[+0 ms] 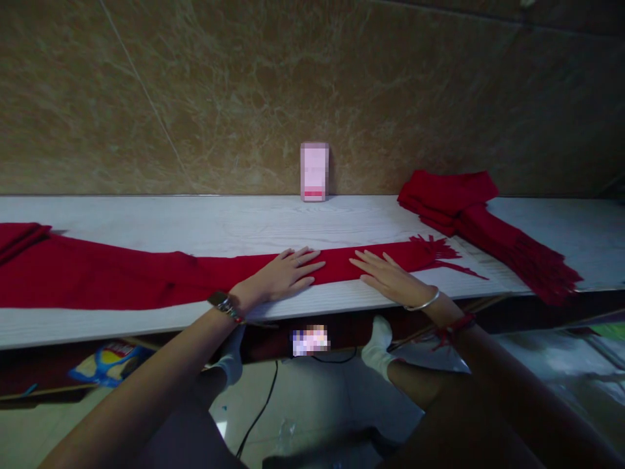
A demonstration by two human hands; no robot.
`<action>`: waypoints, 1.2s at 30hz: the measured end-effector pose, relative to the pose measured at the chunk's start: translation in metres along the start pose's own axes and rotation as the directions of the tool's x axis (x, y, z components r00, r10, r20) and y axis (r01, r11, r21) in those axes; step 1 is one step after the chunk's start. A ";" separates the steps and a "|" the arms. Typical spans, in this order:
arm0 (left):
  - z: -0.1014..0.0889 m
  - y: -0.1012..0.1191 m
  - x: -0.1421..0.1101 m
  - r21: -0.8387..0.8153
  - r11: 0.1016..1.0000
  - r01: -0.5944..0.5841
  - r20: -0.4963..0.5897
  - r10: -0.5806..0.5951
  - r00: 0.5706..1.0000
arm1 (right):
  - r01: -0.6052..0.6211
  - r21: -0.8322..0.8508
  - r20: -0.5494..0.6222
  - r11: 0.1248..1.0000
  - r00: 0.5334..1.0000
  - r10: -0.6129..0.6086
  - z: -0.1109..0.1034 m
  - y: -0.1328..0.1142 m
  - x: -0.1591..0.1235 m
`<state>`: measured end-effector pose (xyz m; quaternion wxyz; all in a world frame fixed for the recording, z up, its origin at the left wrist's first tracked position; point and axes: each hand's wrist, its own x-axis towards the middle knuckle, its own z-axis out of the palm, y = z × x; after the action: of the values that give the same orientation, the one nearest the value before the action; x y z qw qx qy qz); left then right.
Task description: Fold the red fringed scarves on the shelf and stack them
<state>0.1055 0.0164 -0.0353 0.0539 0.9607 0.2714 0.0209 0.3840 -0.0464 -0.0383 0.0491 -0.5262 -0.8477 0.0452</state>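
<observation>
A pixelated pink device leans against the marbled wall; below are a lit screen, a black cable and a blue packet.

Left hand: thin ring, pale metal. Wrist at 8 o'clock: dark watch, squarish face; next to it a narrow beaded bracelet, some red in it. Right hand, wrist at 4 o'clock: plain silver bangle, rounded, smooth. Further up, red cord bracelet, loose stringy ends. Forearms bare. Feet: whitish socks, one at 7 o'clock, other at 5. Clothing around legs too dim to tell.
</observation>
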 end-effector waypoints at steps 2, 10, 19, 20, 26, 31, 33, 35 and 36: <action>0.004 -0.002 -0.004 0.009 1.000 0.000 0.009 0.000 1.000 | -0.118 -0.042 0.006 0.992 0.993 0.118 0.000 0.013 -0.008; 0.001 -0.002 -0.005 -0.006 0.999 0.035 0.046 -0.035 0.998 | -0.449 -0.223 -0.167 0.865 0.892 0.420 0.007 0.099 -0.053; 0.000 0.003 -0.006 0.002 0.997 0.077 0.036 -0.077 0.996 | -0.343 -0.131 -0.391 0.930 0.880 0.269 -0.005 0.081 -0.034; 0.000 0.004 -0.006 0.002 0.997 0.079 0.034 -0.079 0.996 | -0.244 -0.115 -0.334 0.963 0.922 0.194 -0.005 0.070 -0.028; 0.000 0.006 -0.007 -0.007 0.997 0.073 -0.018 -0.073 0.997 | 0.084 -0.142 -0.131 0.986 0.986 -0.103 -0.007 0.038 -0.021; 0.002 0.004 -0.008 -0.009 0.999 0.033 -0.009 -0.033 0.999 | 0.064 -0.267 -0.142 0.962 0.984 -0.105 -0.010 0.075 -0.050; 0.003 0.002 -0.008 -0.008 1.000 0.027 -0.015 -0.027 1.000 | 0.039 -0.304 -0.154 0.952 0.984 -0.090 -0.010 0.091 -0.059; 0.003 0.001 -0.009 -0.005 1.000 0.023 -0.024 -0.024 0.999 | 0.026 -0.329 -0.169 0.944 0.982 -0.086 -0.009 0.103 -0.064; 0.003 0.001 -0.009 -0.004 1.000 0.023 -0.023 -0.023 0.999 | 0.021 -0.340 -0.176 0.940 0.981 -0.086 -0.008 0.107 -0.065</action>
<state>0.0988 0.0106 -0.0386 0.0527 0.9571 0.2830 0.0319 0.5092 -0.0574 -0.0461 0.0394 -0.5055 -0.8485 -0.1515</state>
